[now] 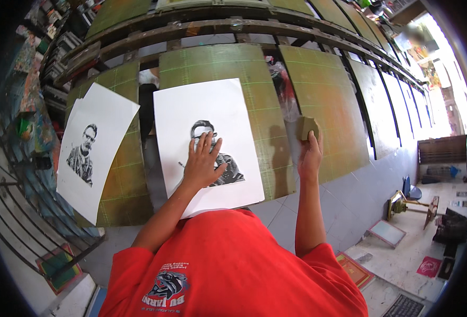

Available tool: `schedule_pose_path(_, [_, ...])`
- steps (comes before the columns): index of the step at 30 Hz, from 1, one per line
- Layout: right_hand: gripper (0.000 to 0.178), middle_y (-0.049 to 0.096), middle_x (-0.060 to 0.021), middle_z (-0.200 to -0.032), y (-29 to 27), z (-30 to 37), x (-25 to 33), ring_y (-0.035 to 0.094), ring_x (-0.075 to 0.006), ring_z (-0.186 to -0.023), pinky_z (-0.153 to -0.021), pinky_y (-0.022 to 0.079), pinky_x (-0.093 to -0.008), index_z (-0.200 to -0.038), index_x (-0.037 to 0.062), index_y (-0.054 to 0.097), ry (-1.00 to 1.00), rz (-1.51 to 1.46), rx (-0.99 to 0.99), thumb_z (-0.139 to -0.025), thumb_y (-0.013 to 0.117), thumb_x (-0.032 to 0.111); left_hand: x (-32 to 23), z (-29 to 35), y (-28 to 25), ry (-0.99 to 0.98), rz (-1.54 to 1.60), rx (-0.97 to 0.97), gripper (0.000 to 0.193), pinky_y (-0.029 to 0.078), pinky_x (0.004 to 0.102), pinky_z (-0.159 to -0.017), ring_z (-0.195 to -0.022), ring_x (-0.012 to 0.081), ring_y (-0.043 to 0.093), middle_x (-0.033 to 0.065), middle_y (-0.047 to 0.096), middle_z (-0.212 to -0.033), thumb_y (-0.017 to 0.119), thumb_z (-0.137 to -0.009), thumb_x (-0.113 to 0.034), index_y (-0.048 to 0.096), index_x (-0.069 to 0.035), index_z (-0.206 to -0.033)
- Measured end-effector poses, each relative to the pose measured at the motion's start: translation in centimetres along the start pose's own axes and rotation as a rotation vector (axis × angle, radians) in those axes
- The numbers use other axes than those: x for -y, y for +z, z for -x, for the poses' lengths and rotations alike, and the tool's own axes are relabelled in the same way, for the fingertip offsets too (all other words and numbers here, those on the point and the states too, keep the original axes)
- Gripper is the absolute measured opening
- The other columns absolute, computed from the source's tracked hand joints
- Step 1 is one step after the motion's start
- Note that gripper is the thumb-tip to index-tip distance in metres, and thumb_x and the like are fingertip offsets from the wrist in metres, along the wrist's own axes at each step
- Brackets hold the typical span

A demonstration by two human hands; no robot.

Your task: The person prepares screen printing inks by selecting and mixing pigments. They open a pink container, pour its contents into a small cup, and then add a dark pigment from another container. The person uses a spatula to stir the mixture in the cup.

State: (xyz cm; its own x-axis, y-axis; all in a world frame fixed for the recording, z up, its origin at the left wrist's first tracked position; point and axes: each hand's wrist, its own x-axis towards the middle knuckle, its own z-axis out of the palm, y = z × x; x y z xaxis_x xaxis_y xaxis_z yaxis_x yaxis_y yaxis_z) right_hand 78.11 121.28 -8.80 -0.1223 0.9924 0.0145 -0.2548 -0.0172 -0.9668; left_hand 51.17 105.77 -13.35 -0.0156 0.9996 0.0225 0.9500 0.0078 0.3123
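My left hand [201, 166] lies flat, fingers spread, on a white sheet [172, 116] with a black-and-white printed portrait [227, 168]. The hand hides part of the portrait's face and chest. Held up to the right of the sheet, my right hand [311, 154] pinches a small olive-brown, flat, angular piece [308, 127] between thumb and fingers; its exact kind I cannot tell. Under the sheet is an olive-green board [254, 95]. To the left, a stack of white sheets [109, 108] bears a similar portrait [81, 153] and rests on another green board [122, 195].
More boards stand in a row rightward, including a green one [326, 100] beneath my right hand. Dark gaps separate them, and a plastic bag [285, 87] shows in one. Wooden rails [207, 31] run behind. Metal bars [27, 222] curve at the left; frames [386, 233] lie at the lower right.
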Motion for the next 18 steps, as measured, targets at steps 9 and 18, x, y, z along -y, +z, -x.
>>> schedule_pose_path(9, [0.037, 0.062, -0.0133, -0.118, 4.1, 6.0, 3.4, 0.059, -0.0257, -0.103, -0.089, 0.048, -0.0386, -0.120, 0.0033, 0.057, 0.549, -0.940, 0.110, -0.100, 0.048, 0.033, 0.2, 0.2, 0.7, 0.022, -0.012, -0.035, 0.076, 0.013, 0.0576, -0.115, -0.145, 0.0375, 0.020, 0.0236, 0.025, -0.154, 0.057, -0.088, -0.049, 0.035, -0.008, -0.148])
schedule_pose_path(18, [0.044, 0.061, -0.0160, -0.110, 2.5, 8.1, 6.1, 0.055, -0.0357, -0.107, -0.094, 0.046, -0.0431, -0.123, 0.0081, 0.061, -0.082, 1.126, 0.289, -0.080, 0.066, 0.007, 0.3, 0.4, 0.3, 0.013, -0.022, -0.034, 0.075, 0.015, 0.0596, -0.114, -0.144, 0.0375, 0.022, 0.0239, 0.025, -0.154, 0.057, -0.088, -0.048, 0.035, -0.008, -0.147])
